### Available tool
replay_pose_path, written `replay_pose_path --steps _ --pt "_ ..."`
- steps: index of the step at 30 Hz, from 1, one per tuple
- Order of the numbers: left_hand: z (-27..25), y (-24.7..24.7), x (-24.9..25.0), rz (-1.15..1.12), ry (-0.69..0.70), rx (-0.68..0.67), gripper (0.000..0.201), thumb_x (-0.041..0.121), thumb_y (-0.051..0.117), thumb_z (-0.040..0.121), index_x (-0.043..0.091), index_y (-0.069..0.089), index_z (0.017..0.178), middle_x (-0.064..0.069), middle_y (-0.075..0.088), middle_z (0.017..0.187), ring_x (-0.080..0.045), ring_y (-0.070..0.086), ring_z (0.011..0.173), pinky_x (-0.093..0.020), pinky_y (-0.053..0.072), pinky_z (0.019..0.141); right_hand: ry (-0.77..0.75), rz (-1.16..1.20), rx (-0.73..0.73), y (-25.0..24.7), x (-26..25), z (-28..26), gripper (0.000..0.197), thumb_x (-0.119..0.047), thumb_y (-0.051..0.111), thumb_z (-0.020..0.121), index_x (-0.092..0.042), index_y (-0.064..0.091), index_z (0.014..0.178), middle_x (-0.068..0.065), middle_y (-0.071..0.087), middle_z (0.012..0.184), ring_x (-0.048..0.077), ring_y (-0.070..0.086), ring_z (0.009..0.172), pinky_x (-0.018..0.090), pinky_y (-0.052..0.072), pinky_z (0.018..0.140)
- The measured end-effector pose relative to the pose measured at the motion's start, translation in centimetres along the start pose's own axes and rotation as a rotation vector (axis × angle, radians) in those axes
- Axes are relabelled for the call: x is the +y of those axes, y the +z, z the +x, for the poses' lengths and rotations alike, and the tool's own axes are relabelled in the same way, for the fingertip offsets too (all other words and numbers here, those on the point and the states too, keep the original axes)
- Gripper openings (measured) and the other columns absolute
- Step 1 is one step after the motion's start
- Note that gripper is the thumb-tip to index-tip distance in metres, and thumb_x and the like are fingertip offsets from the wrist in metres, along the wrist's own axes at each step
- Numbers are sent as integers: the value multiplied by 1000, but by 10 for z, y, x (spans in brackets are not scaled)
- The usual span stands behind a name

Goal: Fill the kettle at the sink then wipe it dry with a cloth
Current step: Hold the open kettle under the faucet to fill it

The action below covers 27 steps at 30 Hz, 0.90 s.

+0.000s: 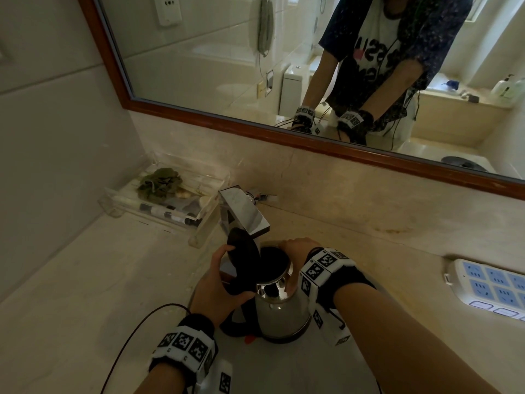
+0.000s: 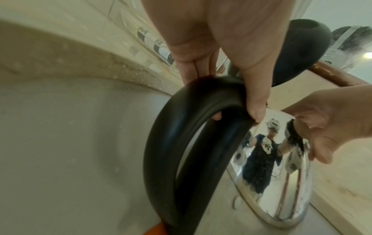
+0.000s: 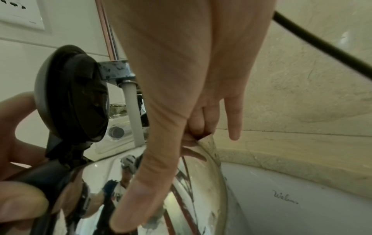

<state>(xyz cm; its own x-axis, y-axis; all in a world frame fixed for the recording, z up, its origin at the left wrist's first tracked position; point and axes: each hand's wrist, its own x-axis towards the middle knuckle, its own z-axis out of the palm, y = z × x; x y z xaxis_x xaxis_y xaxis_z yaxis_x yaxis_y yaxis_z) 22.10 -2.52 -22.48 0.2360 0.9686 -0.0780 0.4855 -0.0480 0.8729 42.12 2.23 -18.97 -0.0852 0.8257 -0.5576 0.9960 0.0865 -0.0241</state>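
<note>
A steel kettle (image 1: 281, 314) with a black handle (image 2: 201, 95) stands upright in the white sink basin (image 3: 281, 198), its mouth under the chrome faucet (image 1: 244, 211). Its black lid (image 1: 244, 248) is tipped open. My left hand (image 1: 218, 280) wraps round the top of the handle, with the thumb (image 2: 255, 103) over it. My right hand (image 1: 295, 248) holds the far side of the kettle; its fingers (image 3: 199, 132) pinch the spout lip and the thumb lies down the shiny body. A white stream of water (image 3: 133, 114) falls from the faucet toward the kettle's mouth. No cloth shows.
A clear tray (image 1: 159, 200) of toiletries sits on the counter left of the faucet. At the right lies a white and blue power strip (image 1: 488, 285). A wood-framed mirror (image 1: 284, 66) hangs above the backsplash. A thin black cable (image 1: 136, 331) trails from my left wrist.
</note>
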Motion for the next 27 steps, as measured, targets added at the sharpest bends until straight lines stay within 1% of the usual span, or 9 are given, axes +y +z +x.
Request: replay_pose_path --steps 3,5,9,13,14,19,25,27 --pt "-1 0 2 10 -5 7 94 14 83 61 33 24 132 -13 64 107 -26 62 97 -34 52 81 1 -4 12 1 0 0 47 -24 59 90 -8 51 134 13 60 129 29 60 117 36 50 97" --pt "-1 0 1 9 -11 10 95 16 83 60 31 24 133 -13 64 109 -26 62 99 -37 53 83 -2 -2 19 2 0 0 50 -25 60 90 -9 50 136 13 60 130 30 59 117 37 50 98" --pt "-1 1 -3 -9 0 6 95 18 83 59 44 20 125 -11 64 110 -24 63 99 -41 54 85 -8 4 13 2 0 -1 54 -26 61 89 -10 47 138 13 58 132 30 58 118 37 49 99" --pt "-1 1 -3 -14 11 9 91 18 83 59 55 20 114 -9 65 107 -23 63 95 -31 53 77 -3 -2 20 2 0 -1 50 -25 61 89 -7 51 134 13 61 128 30 60 115 36 51 97" --pt "-1 1 -3 -16 16 9 90 18 83 59 56 20 112 -9 64 106 -22 63 95 -30 52 76 0 -5 21 2 0 -2 49 -24 62 89 -6 51 133 13 61 128 30 60 115 36 51 96" --pt "-2 1 0 -8 20 7 92 19 84 60 48 19 118 -10 64 108 -23 62 97 -27 50 77 -9 2 22 1 1 -4 50 -26 62 88 -9 51 134 12 60 129 30 60 116 36 51 96" --pt "-3 2 0 -4 37 15 88 17 83 60 56 21 109 -10 63 112 -24 62 98 -28 51 79 -13 19 24 0 1 -6 52 -27 61 88 -11 49 137 12 59 130 30 59 117 37 50 97" --pt "-3 1 1 -7 37 14 88 17 83 60 56 21 110 -11 63 112 -24 63 98 -29 51 78 -10 7 11 -2 0 -7 50 -25 60 90 -10 50 136 13 59 131 30 59 118 37 50 97"
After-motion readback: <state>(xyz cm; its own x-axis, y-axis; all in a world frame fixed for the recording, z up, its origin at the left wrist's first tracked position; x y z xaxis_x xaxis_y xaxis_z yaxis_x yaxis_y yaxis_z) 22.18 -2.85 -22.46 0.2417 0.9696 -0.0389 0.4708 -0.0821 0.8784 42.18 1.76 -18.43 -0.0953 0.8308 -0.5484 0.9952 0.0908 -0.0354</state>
